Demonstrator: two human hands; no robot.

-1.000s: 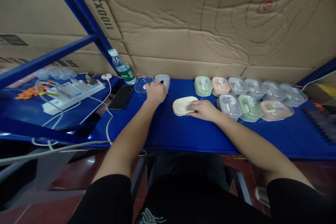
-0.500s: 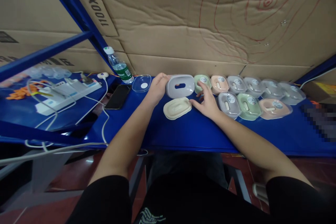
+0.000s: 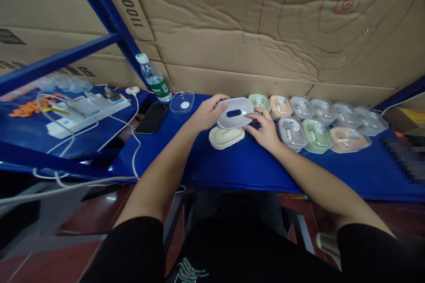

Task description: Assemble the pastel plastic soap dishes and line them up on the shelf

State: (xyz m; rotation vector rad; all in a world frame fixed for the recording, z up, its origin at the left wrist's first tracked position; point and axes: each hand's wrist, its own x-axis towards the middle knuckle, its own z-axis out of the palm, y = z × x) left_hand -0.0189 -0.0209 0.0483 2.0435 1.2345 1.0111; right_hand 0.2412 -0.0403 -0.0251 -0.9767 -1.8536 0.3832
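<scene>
A pale grey oval-slotted tray (image 3: 235, 119) is held up between both hands, tilted a little. My left hand (image 3: 210, 111) grips its left end, thumb on top and fingers behind. At its right end my right hand (image 3: 264, 129) is closed on the edge. Just below lies a cream-coloured oval piece (image 3: 226, 138) with a raised middle, flat on the blue table (image 3: 239, 166). A clear plastic lid or shallow dish (image 3: 182, 102) with a white round sticker rests to the left of my left hand.
Several lidded boxes in green, peach and grey, such as a green box (image 3: 318, 135), stand in two rows on the right. On the left are a phone (image 3: 152, 118), a water bottle (image 3: 154, 80) and a power strip (image 3: 88, 117) with cables. Cardboard (image 3: 212, 48) backs the table.
The grey tray has come up off the table toward me. My right hand, apart from it before, has closed on its right end. The view has shifted slightly.
</scene>
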